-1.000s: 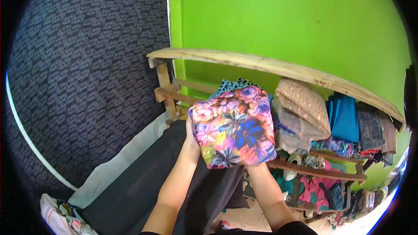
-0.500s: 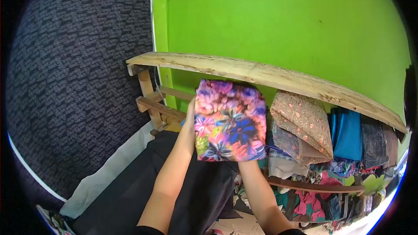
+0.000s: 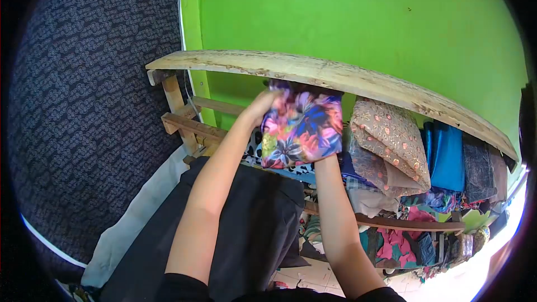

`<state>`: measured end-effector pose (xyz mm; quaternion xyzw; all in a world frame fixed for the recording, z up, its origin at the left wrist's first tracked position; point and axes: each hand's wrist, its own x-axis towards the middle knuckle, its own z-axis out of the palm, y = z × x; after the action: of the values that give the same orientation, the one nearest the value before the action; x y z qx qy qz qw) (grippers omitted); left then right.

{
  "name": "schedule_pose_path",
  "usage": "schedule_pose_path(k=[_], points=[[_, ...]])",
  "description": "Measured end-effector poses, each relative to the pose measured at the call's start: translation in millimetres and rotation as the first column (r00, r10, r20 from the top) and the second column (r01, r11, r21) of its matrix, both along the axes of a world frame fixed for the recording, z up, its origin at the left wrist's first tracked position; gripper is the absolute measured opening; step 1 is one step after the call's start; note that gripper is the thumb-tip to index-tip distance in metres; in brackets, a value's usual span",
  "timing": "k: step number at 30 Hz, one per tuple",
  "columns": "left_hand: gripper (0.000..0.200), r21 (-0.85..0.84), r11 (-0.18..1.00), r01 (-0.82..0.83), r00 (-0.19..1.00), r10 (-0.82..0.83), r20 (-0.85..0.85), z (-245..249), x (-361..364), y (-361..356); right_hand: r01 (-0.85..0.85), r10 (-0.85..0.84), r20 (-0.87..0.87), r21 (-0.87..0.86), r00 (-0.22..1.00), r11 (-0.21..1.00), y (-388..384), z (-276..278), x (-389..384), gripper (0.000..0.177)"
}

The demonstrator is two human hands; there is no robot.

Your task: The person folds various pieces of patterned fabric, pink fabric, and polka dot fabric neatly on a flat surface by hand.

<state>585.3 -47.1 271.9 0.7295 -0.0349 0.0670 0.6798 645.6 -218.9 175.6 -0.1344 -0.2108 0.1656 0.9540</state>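
Note:
Both my arms reach forward to a folded floral cloth (image 3: 305,126) in pink, purple, blue and green, partly under the top board of the wooden shelf (image 3: 330,76). My left hand (image 3: 265,105) grips the cloth's upper left edge, its fingers partly hidden and blurred. The right hand is beneath the cloth and hidden by it; only the wrist and forearm show below its lower edge. Just right of it hangs a folded beige cloth with a floral pattern (image 3: 391,140).
Blue satin cloth (image 3: 447,156) and dark denim (image 3: 479,182) sit farther right on the shelf. Black fabric (image 3: 246,229) lies in front, below my arms. Patterned dark fabric (image 3: 100,100) covers the left side. Pink scraps (image 3: 396,244) are on a lower level.
The floral cloth has moved forward and in under the top board. My left hand has shifted from its left side to its upper left edge, and spotted fabric now shows below it.

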Motion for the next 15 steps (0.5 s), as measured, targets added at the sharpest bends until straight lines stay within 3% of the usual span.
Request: schedule_pose_path(k=[2,4,5,6,7,8,9,10,13,15], points=[[0.052,0.328,0.933,-0.146,0.989,0.14,0.043,-20.2,26.3,13.6,0.052,-0.052,0.029,0.008,0.998,0.999,-17.0,-8.3,-13.4,0.038],[0.063,0.464,0.831,-0.307,0.93,0.159,0.33,-22.3,1.8,6.0,0.207,-0.205,0.062,-0.036,0.977,0.978,-31.0,-18.7,-41.0,0.038],[0.069,0.509,0.765,-0.395,0.873,0.142,0.466,-22.9,-17.6,0.6,0.426,-0.414,0.108,-0.141,0.904,0.894,-31.1,-9.3,-66.4,0.039],[0.072,0.587,0.746,-0.315,0.87,-0.02,0.492,-26.0,-35.0,-2.4,0.614,-0.596,0.154,-0.26,0.788,0.745,-31.1,0.0,-91.9,0.04],[0.074,0.661,0.71,-0.242,0.845,-0.181,0.504,-30.2,-55.0,-4.7,0.484,-0.472,0.107,-0.176,0.875,0.857,-40.1,6.4,-107.6,0.042],[0.078,0.768,0.595,-0.237,0.821,-0.3,0.485,-34.4,-79.0,-7.5,0.406,-0.406,0.026,-0.116,0.913,0.906,-45.1,16.0,-130.4,0.044],[0.079,0.846,0.459,-0.269,0.821,-0.35,0.451,-30.9,-106.0,-16.0,0.387,-0.381,0.067,-0.136,0.922,0.912,-48.9,18.9,-138.9,0.046],[0.083,0.914,0.245,-0.325,0.856,-0.334,0.394,-33.9,-125.4,-18.0,0.368,-0.356,0.1,-0.158,0.929,0.916,-50.8,18.1,-143.8,0.049],[0.07,0.853,0.19,-0.486,0.792,-0.317,0.522,-55.7,-128.5,-9.8,0.621,-0.486,0.389,-0.42,0.782,0.662,-41.3,18.5,-146.7,0.058],[0.055,0.778,0.244,-0.579,0.709,-0.321,0.628,-56.1,-111.9,-1.3,0.539,-0.425,0.341,-0.403,0.838,0.74,-33.1,21.5,-143.1,0.064]])
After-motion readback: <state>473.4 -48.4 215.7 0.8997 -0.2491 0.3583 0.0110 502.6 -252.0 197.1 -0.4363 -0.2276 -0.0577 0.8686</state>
